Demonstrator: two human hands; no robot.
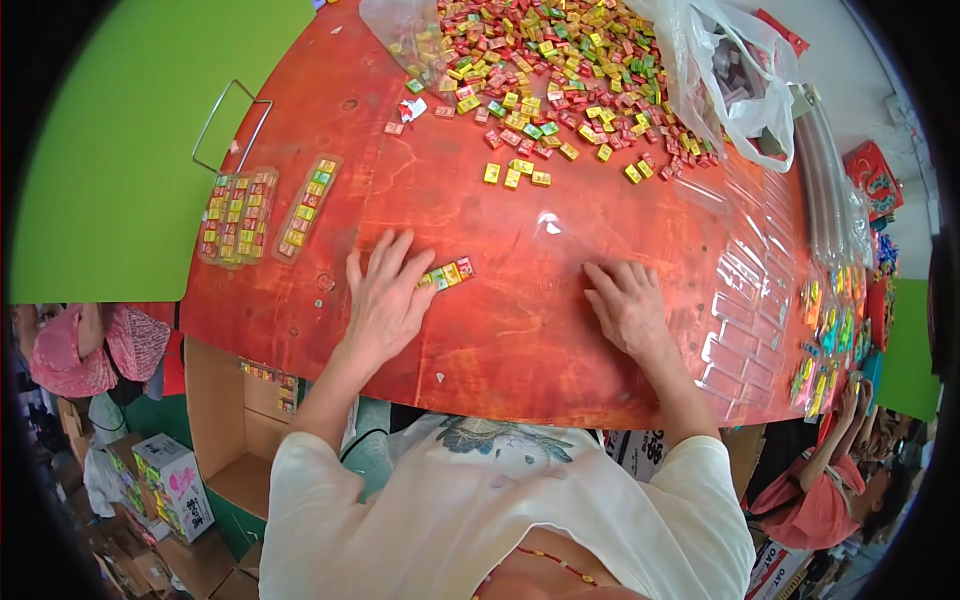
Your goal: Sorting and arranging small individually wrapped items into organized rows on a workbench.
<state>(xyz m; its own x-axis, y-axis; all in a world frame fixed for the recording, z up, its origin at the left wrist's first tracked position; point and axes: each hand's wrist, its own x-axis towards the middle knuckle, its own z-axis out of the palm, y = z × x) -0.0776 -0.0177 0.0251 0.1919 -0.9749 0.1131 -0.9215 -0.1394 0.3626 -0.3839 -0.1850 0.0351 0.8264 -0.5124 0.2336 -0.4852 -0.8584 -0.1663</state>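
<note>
My left hand (388, 300) lies over the red table with its fingers spread. Beside its thumb and index finger is a short row of small wrapped sweets (452, 273) in red, yellow and green; the hand hides the row's left end, so I cannot tell how firmly it touches them. Farther right, my right hand (628, 308) has its fingers loosely bent and nothing visible in it. A large heap of the same sweets (560, 70) spreads across the far side. Clear plastic trays filled with sweets (240, 218) lie at the left, with another filled tray (307, 208) near them.
Empty clear trays (745, 310) cover the table's right side. A white plastic bag (745, 80) stands at the far right, near stacked clear trays (828, 185). A metal wire handle (232, 128) sits at the left edge. Below is an open cardboard box (235, 410). Other people (815, 490) sit nearby.
</note>
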